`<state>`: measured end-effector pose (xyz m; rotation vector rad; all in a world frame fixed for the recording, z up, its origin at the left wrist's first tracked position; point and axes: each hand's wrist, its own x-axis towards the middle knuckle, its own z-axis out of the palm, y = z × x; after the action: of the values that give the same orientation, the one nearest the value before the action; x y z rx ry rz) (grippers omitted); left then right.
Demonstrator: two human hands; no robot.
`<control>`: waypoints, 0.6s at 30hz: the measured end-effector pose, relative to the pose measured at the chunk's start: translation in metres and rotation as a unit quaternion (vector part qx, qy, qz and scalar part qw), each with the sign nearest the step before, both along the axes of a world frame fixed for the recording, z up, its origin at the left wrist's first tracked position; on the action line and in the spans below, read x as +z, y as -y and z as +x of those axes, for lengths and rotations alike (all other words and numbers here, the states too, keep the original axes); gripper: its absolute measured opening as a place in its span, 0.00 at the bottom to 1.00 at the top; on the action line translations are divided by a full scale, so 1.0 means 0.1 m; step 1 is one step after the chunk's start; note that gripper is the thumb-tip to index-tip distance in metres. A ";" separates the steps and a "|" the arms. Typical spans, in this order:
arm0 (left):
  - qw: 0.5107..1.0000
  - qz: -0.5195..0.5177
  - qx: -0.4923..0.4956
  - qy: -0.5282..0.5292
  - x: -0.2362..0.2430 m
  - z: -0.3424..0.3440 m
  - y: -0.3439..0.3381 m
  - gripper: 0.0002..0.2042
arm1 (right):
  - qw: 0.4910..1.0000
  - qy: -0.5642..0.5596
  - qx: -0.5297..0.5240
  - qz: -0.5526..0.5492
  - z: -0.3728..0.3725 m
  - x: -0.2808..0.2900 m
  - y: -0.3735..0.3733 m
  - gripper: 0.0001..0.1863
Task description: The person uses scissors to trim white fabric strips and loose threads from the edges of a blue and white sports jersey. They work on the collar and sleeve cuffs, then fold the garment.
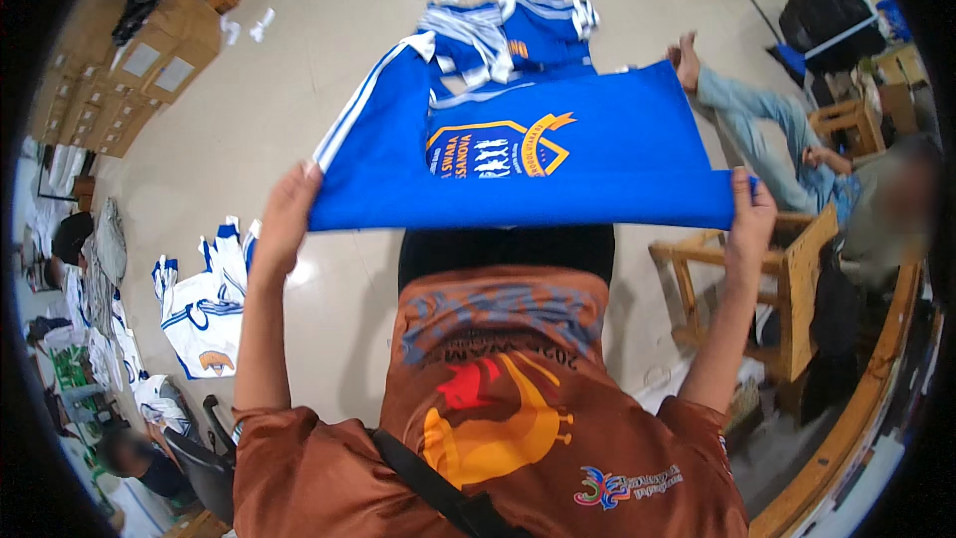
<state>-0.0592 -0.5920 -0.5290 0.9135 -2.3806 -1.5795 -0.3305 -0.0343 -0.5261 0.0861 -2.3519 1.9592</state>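
Note:
A blue shirt [558, 194] is stretched out in front of me, its near edge pulled straight between my two hands. My left hand [289, 207] grips one corner of that edge, where a sleeve with white stripes lies folded alongside. At the opposite corner my right hand [754, 207] pinches the cloth between thumb and fingers. A yellow and white printed crest shows on the shirt, partly covered by a fold. Just beyond it lie more blue garments [548, 30] with white stripes, bunched on the floor.
White garments with blue trim [207, 314] lie on the floor at left. Cardboard boxes [159, 50] are stacked at the far left. A wooden stool [797, 279] stands by my right arm. Another person [757, 130] in light blue trousers sits at right; one more is at lower left.

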 end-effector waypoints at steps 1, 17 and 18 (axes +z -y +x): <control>0.998 -0.003 -0.032 0.050 -0.30 0.21 -0.15 0.19 | 0.997 0.052 0.029 0.042 0.15 -0.23 -0.08 0.15; 0.962 0.188 -0.060 0.190 -1.52 1.31 -1.02 0.18 | 0.872 0.121 0.141 0.453 0.83 -1.05 -0.48 0.21; 0.957 0.199 -0.081 0.195 -1.55 1.30 -1.00 0.17 | 0.865 0.099 0.142 0.471 0.87 -1.15 -0.50 0.21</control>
<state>0.0710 -0.4921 -0.6845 1.2307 -2.4822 -2.1775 -0.2438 0.0159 -0.6414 0.3071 -3.3479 0.6943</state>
